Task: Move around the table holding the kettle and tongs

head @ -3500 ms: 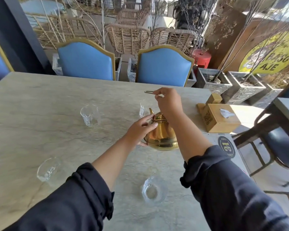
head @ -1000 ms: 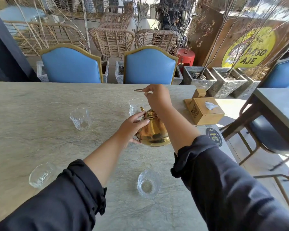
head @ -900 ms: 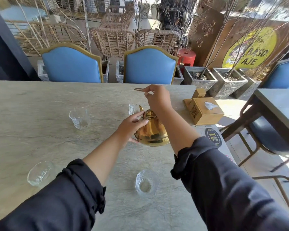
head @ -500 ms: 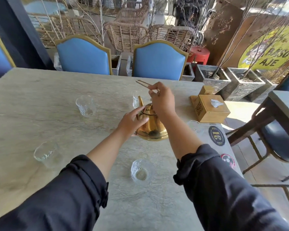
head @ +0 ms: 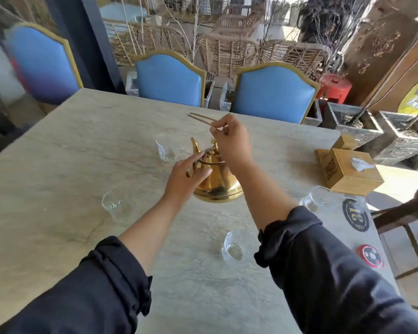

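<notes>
Two hands at a gold teapot (head: 216, 179) mid-desk (head: 58, 165), left hand (head: 187, 175) with fingers straight on its lid, right hand (head: 231, 138) pinching the raised wire handle (head: 200, 117), four glasses around.

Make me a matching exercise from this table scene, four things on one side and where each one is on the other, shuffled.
Things:
1. brass teapot
2. metal tongs
3. tissue box
4. left hand

Places:
A. at the table's right edge
B. pinched in the right hand
C. touching the teapot's lid
D. mid-table, among the glasses

Pairs: 1-D, 2-B, 3-A, 4-C
</notes>
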Available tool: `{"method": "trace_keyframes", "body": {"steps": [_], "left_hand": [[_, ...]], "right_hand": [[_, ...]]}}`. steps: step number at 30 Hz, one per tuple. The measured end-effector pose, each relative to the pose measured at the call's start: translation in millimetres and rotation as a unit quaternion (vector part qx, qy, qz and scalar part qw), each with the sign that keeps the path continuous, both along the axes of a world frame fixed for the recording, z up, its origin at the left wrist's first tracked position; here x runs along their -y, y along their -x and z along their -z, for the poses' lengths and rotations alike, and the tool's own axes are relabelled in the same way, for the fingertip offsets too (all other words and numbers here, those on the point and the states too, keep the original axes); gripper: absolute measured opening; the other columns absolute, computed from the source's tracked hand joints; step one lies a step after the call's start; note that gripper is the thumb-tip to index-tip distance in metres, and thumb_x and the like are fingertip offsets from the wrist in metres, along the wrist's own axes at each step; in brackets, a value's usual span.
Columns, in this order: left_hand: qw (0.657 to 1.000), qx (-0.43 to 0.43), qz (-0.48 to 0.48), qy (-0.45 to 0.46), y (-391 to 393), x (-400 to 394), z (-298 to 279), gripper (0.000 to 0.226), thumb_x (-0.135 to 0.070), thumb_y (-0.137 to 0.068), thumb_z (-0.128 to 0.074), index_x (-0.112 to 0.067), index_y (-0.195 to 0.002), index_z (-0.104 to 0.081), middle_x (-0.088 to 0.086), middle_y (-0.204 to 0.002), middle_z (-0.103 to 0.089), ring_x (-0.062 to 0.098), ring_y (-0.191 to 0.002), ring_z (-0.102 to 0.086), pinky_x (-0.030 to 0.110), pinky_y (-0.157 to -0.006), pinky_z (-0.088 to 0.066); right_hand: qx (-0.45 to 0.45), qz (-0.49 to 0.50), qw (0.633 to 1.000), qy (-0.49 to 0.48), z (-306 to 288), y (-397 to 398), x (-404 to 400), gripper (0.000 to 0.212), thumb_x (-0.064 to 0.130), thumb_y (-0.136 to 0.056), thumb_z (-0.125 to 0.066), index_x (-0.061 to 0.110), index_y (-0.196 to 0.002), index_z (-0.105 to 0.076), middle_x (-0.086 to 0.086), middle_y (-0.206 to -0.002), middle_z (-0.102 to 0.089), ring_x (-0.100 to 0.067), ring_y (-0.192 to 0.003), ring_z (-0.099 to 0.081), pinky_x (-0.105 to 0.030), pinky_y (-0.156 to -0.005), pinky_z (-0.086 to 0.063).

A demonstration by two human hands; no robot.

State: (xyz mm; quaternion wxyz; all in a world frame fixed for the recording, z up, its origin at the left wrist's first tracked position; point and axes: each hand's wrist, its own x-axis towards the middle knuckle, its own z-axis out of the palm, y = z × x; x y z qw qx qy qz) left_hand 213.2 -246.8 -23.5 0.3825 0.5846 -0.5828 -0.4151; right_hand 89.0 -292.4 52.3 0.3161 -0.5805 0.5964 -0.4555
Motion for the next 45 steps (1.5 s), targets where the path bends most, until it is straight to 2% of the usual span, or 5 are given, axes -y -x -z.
{"method": "trace_keyframes", "body": {"steps": [9, 15, 24, 29, 45], "left_hand": [[0.999, -0.039, -0.029, -0.019, -50, 18, -7, 0.050, -0.035, -0.092, -0.062, -0.032, -0.141, -0.049, -0.014, -0.140, -0.045, -0.002, -0.124, -0.033, 0.023, -0.098, -0.027], [0.995, -0.072, -0.040, -0.056, -61, 29, 0, 0.054, -0.052, -0.082, -0.063, -0.045, -0.134, -0.051, -0.012, -0.139, -0.051, 0.014, -0.128, -0.050, 0.050, -0.105, -0.044], [0.988, -0.125, -0.044, -0.085, -62, 31, 10, 0.061, -0.053, -0.078, -0.064, -0.040, -0.137, -0.050, -0.009, -0.131, -0.054, 0.021, -0.124, -0.055, 0.050, -0.103, -0.047], [0.979, -0.165, -0.052, -0.109, -62, 29, 14, 0.051, -0.044, -0.089, -0.064, -0.045, -0.137, -0.047, -0.005, -0.147, -0.044, 0.022, -0.127, -0.051, 0.035, -0.074, -0.054], [0.972, -0.206, -0.047, -0.108, -62, 24, 15, 0.052, -0.048, -0.085, -0.067, -0.052, -0.132, -0.049, -0.006, -0.144, -0.042, 0.021, -0.128, -0.049, 0.057, -0.086, -0.055]], "right_hand": [[-0.047, -0.060, 0.997, -0.003, -7, -61, 39, 0.007, 0.010, -0.089, -0.058, 0.011, -0.092, -0.064, 0.007, -0.094, -0.061, -0.013, -0.089, -0.057, -0.025, -0.071, -0.043], [-0.107, -0.089, 0.990, -0.020, -11, -83, 59, 0.011, 0.007, -0.088, -0.057, 0.015, -0.080, -0.058, -0.001, -0.081, -0.061, -0.020, -0.066, -0.056, -0.030, -0.062, -0.046], [-0.146, -0.097, 0.984, -0.040, -9, -91, 65, 0.011, 0.004, -0.087, -0.057, 0.011, -0.082, -0.061, -0.005, -0.076, -0.059, -0.020, -0.059, -0.053, -0.033, -0.061, -0.050], [-0.151, -0.096, 0.983, -0.041, -9, -93, 65, 0.008, 0.003, -0.087, -0.057, 0.006, -0.087, -0.065, -0.005, -0.080, -0.060, -0.022, -0.063, -0.054, -0.035, -0.064, -0.052], [-0.170, -0.094, 0.980, -0.035, -15, -98, 61, 0.011, 0.001, -0.086, -0.056, 0.008, -0.083, -0.065, -0.012, -0.097, -0.069, -0.031, -0.075, -0.065, -0.046, -0.069, -0.059]]}}
